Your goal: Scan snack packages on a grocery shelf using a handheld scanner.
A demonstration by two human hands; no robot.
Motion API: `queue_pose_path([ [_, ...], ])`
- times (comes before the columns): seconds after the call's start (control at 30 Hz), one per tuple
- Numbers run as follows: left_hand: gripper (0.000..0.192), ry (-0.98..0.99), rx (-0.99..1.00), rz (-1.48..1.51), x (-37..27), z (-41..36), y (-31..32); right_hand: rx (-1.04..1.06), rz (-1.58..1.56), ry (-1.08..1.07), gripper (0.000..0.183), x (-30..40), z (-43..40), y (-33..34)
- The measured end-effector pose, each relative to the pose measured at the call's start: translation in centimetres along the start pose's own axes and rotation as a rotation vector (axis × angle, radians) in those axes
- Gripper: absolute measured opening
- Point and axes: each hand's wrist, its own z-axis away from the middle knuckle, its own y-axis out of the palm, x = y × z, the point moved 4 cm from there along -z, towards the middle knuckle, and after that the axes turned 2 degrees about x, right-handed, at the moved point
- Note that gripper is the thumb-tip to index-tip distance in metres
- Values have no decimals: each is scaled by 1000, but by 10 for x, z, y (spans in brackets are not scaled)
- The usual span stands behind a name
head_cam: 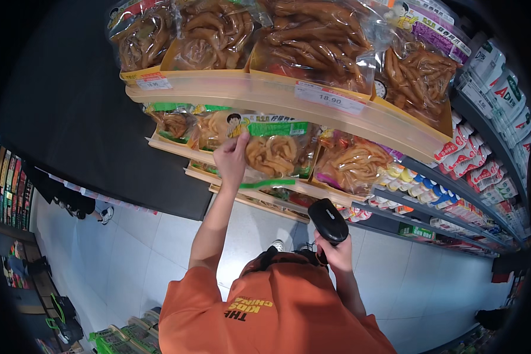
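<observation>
My left hand (pixel 231 160) grips the top left corner of a clear vacuum pack of pale chicken feet (pixel 272 152) with a green and white label. That pack stands tilted at the front of the second shelf, above a green strip (pixel 267 183). A black handheld barcode scanner (pixel 329 221) is in my right hand (pixel 336 252), held low before my body, its head towards the shelves. Beside the pale pack sits another pack of chicken feet (pixel 352 161) with purple edging.
Overhead, the upper shelf's front edge (pixel 248 88) juts out, carrying packs of brown braised poultry feet (pixel 314 40) and price tags. Racks of bottled drinks (pixel 425 190) line the right. A person's leg and shoe (pixel 106 215) show at left. Green-handled baskets (pixel 128 336) stand at lower left.
</observation>
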Motion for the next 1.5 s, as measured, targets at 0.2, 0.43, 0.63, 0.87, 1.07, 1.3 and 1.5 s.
queue_pose_path([
  [0.2, 40, 3, 25, 93, 30, -36, 52, -68, 14, 30, 6, -10, 6, -10],
  [0.43, 36, -16, 80, 30, 47, -29, 75, -181, 43, 21, 5, -23, 13, -27],
  [0.63, 26, 70, -9, 50, 35, -14, 63, -190, 33, 27, 5, -20, 11, -31],
  [0.87, 33, 113, 21, -202, 30, -17, 59, -195, 57, 75, 4, -16, 12, -30],
  [1.07, 50, 446, 42, -425, -9, 38, 60, -217, 88, 83, 5, -23, 13, -34],
  [1.3, 49, 523, 491, -335, 20, 111, 74, -183, 73, 89, 5, -17, 7, -25],
  [1.5, 55, 715, 640, -546, -6, 82, 106, -146, 127, 121, 7, -20, 7, -15],
])
